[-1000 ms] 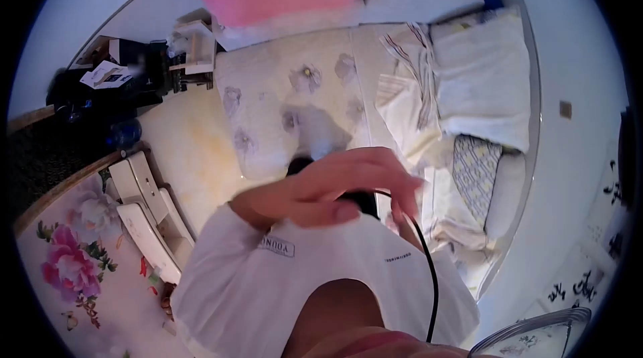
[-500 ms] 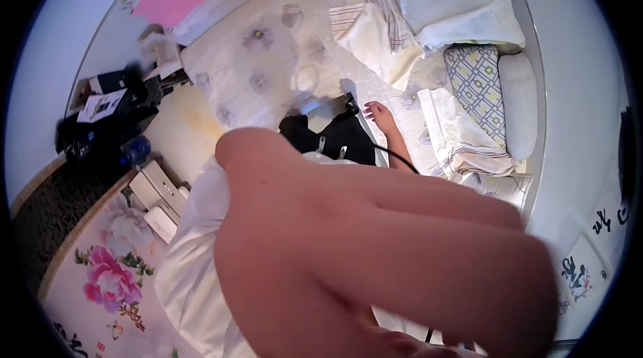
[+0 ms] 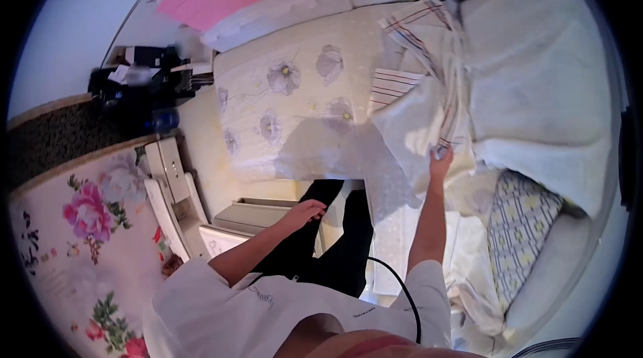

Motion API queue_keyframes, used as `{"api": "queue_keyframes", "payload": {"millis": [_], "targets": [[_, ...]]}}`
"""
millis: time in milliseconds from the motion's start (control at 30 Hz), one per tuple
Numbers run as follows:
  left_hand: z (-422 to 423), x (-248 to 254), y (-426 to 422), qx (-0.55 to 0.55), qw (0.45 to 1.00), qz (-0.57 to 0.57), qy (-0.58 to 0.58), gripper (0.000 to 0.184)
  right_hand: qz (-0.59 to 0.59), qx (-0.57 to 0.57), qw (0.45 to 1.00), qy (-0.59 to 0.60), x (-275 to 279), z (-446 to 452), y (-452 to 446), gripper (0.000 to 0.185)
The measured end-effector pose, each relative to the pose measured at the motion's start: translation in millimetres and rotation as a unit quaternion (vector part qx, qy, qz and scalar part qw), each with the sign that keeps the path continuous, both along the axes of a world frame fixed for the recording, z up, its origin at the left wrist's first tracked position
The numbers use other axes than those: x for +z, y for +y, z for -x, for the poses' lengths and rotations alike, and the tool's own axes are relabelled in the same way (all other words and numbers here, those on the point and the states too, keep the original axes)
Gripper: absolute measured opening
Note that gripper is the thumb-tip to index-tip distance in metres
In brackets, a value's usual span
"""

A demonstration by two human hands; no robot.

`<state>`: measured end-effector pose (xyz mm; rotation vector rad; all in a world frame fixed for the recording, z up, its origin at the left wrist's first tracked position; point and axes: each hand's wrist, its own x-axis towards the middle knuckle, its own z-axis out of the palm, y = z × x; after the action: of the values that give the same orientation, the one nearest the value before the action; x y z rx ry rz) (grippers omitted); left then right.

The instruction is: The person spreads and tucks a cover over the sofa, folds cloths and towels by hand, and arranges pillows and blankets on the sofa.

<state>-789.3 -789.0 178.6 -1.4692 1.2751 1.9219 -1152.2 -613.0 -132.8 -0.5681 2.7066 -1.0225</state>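
Striped cloth (image 3: pixel 418 113) rumpled on the bed (image 3: pixel 251 83), right hand (image 3: pixel 440 160) right at its edge; can't tell whether those fingers grip. Left hand (image 3: pixel 308 212) is over the dark trousers (image 3: pixel 348 251), fingers bent, their closure unclear.

Nothing reads clearly: small dark print (image 3: pixel 263 296) on the white fabric shirt (image 3: pixel 201 304), bodyward of the left hand (image 3: pixel 309 211), and black brush characters (image 3: pixel 29 241) on the pink floral panel (image 3: pixel 60 271), leftward, are blurred.

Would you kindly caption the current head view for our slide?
Right hand at a striped cloth on the floral bed, left hand by the black trousers.
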Motion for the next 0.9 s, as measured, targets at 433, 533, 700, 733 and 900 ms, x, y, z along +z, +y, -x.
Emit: {"api": "queue_keyframes", "payload": {"millis": [433,533,700,733,900], "targets": [[63,-65,-27,-0.208,0.944,0.236,0.098,0.025,0.029,0.085,0.995,0.054,162,-72,-38,0.020],[146,3,-43,-0.290,0.788,0.467,0.278,0.043,0.132,0.143,0.978,-0.075,301,-99,-50,0.026],[228,135,-55,-0.335,0.635,0.509,0.475,0.053,0.138,0.182,0.966,-0.118,492,-96,-54,0.029],[237,151,-55,-0.404,0.688,0.346,0.494,0.049,0.163,0.159,0.963,-0.144,522,-94,-53,0.032],[240,251,-43,-0.360,0.755,0.056,0.546,0.029,0.273,0.030,0.934,-0.227,643,-89,-46,0.049]]}}
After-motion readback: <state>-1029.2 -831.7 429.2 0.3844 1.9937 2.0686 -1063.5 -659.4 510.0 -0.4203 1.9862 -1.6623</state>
